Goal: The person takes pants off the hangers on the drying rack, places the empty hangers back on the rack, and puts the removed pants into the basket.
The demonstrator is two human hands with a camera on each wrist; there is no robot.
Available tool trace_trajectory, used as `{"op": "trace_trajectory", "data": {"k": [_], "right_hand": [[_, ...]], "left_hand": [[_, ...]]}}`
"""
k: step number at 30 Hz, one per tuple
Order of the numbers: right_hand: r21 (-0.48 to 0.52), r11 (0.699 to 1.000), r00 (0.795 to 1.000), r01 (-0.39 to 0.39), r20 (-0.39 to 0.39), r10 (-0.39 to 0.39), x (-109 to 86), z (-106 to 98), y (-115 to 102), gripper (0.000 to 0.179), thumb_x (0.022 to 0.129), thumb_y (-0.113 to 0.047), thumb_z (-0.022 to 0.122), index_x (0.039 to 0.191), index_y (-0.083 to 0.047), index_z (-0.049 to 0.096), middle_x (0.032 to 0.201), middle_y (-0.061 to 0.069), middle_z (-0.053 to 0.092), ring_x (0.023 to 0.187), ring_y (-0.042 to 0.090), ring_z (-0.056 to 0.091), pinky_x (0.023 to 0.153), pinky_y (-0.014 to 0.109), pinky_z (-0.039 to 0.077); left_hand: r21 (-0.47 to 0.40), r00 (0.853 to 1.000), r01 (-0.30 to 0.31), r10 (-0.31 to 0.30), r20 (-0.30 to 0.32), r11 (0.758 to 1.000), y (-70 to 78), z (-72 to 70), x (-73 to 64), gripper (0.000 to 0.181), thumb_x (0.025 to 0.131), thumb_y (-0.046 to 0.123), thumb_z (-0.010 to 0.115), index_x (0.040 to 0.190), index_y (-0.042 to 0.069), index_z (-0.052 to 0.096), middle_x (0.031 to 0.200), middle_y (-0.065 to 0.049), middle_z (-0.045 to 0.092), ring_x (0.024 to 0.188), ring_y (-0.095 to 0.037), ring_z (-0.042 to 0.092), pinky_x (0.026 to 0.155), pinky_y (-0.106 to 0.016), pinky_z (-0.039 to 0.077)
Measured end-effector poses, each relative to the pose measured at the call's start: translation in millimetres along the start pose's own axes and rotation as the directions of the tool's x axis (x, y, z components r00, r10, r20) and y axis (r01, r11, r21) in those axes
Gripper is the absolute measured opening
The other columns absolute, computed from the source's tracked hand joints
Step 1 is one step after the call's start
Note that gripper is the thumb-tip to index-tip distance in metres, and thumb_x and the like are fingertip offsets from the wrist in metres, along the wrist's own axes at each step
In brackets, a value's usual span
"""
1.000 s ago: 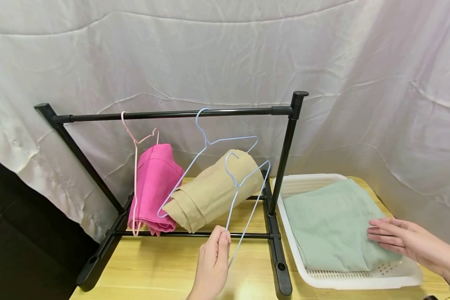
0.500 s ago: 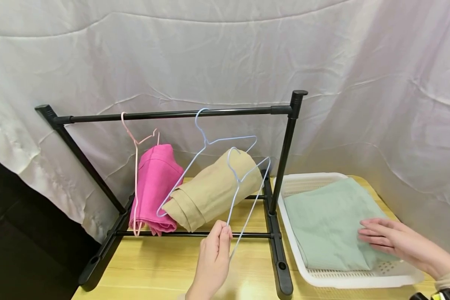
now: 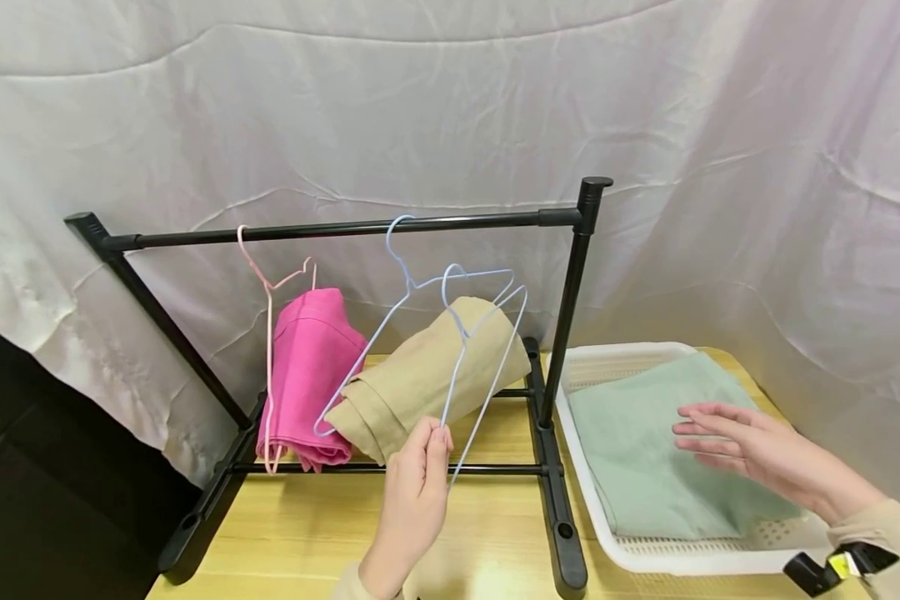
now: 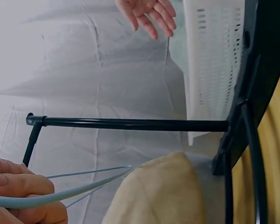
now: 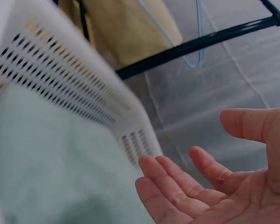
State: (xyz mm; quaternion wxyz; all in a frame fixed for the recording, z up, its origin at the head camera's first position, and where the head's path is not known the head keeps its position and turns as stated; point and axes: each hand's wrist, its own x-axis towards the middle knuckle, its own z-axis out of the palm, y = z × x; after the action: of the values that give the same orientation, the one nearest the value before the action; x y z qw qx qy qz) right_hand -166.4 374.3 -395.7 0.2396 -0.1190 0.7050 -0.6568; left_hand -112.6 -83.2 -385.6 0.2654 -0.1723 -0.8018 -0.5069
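Note:
My left hand (image 3: 412, 492) pinches the lower side of a light blue wire hanger (image 3: 455, 375), which is held upright with its hook at the top, in front of the rack. Over the white basket (image 3: 648, 564) my right hand (image 3: 757, 450) is spread with fingers extended, holding nothing. Below it a folded pale green cloth (image 3: 630, 442) lies in the basket; the right wrist view shows a gap between the fingers and the cloth. On the black rack (image 3: 330, 230), a pink hanger (image 3: 270, 358) carries a bright pink folded garment (image 3: 315, 375), and another blue hanger (image 3: 401, 267) carries a khaki one (image 3: 420, 383).
The rack's right post (image 3: 570, 308) and foot (image 3: 562, 533) stand between the left hand's side and the basket. A pale curtain (image 3: 420, 100) hangs behind. Yellow wooden tabletop (image 3: 322, 533) shows in front of the rack.
The left hand has raised the blue hanger slightly toward the rack's bar. My right hand has moved left and up, away from the basket's right side. Garments and rack stay put.

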Motion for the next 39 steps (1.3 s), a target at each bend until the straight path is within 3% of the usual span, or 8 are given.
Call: {"op": "trace_trajectory", "data": {"k": [3, 10, 13, 18, 23, 27, 36, 39], "right_hand": [[0.036, 0.997, 0.997, 0.075, 0.026, -0.076, 8.5, 6.6, -9.6, 0.035, 0.119, -0.013, 0.032, 0.136, -0.029, 0.059, 0.134, -0.011, 0.074, 0.124, 0.009, 0.072, 0.101, 0.023, 0.058], [-0.071, 0.981, 0.981, 0.182, -0.055, -0.186, 35.0, 35.3, -30.7, 0.029, 0.118, -0.016, 0.039, 0.143, -0.019, 0.054, 0.133, -0.008, 0.074, 0.124, 0.012, 0.073, 0.102, 0.022, 0.058], [-0.192, 0.968, 0.971, 0.162, -0.144, -0.191, 46.3, 49.9, -40.8, 0.036, 0.118, -0.026, 0.045, 0.149, -0.010, 0.047, 0.133, -0.007, 0.073, 0.121, 0.007, 0.073, 0.100, 0.021, 0.058], [-0.308, 0.945, 0.951, 0.111, -0.244, -0.192, 67.8, 71.5, -57.7, 0.061, 0.115, -0.038, 0.051, 0.160, 0.000, 0.036, 0.149, 0.020, 0.062, 0.120, 0.000, 0.069, 0.101, 0.018, 0.056], [-0.362, 0.927, 0.933, 0.103, -0.287, -0.216, 87.6, 87.1, -69.4, 0.064, 0.112, -0.041, 0.056, 0.163, -0.006, 0.037, 0.155, 0.026, 0.055, 0.133, 0.020, 0.067, 0.104, 0.017, 0.054], [-0.426, 0.897, 0.918, 0.115, -0.301, -0.260, 100.6, 95.6, -72.3, 0.063, 0.112, -0.040, 0.057, 0.164, -0.009, 0.037, 0.153, 0.024, 0.058, 0.138, 0.039, 0.062, 0.107, 0.026, 0.055], [-0.464, 0.875, 0.886, 0.136, -0.337, -0.317, 123.7, 107.3, -70.4, 0.063, 0.112, -0.034, 0.058, 0.164, -0.007, 0.037, 0.155, 0.030, 0.055, 0.139, 0.048, 0.058, 0.116, 0.063, 0.047], [-0.468, 0.873, 0.881, 0.137, -0.345, -0.323, 129.9, 110.1, -70.0, 0.064, 0.112, -0.033, 0.059, 0.164, -0.004, 0.035, 0.152, 0.033, 0.056, 0.137, 0.050, 0.060, 0.113, 0.063, 0.049]], "left_hand": [[0.018, 1.000, -0.010, 0.010, 0.001, 1.000, 2.5, -2.3, 6.5, 0.025, 0.112, 0.006, 0.050, 0.090, 0.015, 0.057, 0.063, 0.016, 0.033, 0.055, 0.008, 0.027, 0.050, -0.017, 0.031], [0.073, 0.999, -0.036, 0.037, -0.010, 0.997, 7.8, -6.5, 19.6, 0.024, 0.112, 0.007, 0.050, 0.090, 0.013, 0.057, 0.067, 0.015, 0.032, 0.056, 0.006, 0.026, 0.053, -0.015, 0.030], [0.105, 0.999, -0.051, 0.052, -0.013, 0.993, 9.9, -7.4, 24.8, 0.024, 0.112, 0.008, 0.050, 0.090, 0.013, 0.057, 0.067, 0.014, 0.033, 0.056, 0.005, 0.025, 0.053, -0.016, 0.030], [0.149, 0.998, -0.066, 0.069, -0.016, 0.987, 14.1, -9.5, 35.3, 0.024, 0.112, 0.009, 0.050, 0.090, 0.012, 0.058, 0.065, 0.010, 0.037, 0.056, 0.004, 0.026, 0.052, -0.019, 0.033], [0.179, 0.999, -0.046, 0.049, -0.013, 0.983, 19.1, -11.6, 46.3, 0.026, 0.114, 0.014, 0.049, 0.090, 0.012, 0.060, 0.063, 0.006, 0.038, 0.056, -0.002, 0.031, 0.054, -0.023, 0.035], [0.201, 0.999, -0.041, 0.041, 0.001, 0.979, 22.5, -11.9, 51.8, 0.025, 0.114, 0.016, 0.049, 0.090, 0.012, 0.059, 0.064, 0.005, 0.040, 0.056, -0.004, 0.032, 0.055, -0.024, 0.035], [0.195, 0.999, -0.044, 0.044, 0.004, 0.980, 32.4, -12.6, 60.1, 0.027, 0.115, 0.017, 0.048, 0.091, 0.010, 0.059, 0.064, 0.005, 0.038, 0.055, -0.004, 0.032, 0.053, -0.025, 0.034], [0.211, 0.998, -0.053, 0.055, -0.002, 0.976, 34.2, -12.1, 63.9, 0.027, 0.114, 0.017, 0.048, 0.090, 0.009, 0.058, 0.065, 0.005, 0.037, 0.055, -0.006, 0.033, 0.053, -0.025, 0.034]]}}
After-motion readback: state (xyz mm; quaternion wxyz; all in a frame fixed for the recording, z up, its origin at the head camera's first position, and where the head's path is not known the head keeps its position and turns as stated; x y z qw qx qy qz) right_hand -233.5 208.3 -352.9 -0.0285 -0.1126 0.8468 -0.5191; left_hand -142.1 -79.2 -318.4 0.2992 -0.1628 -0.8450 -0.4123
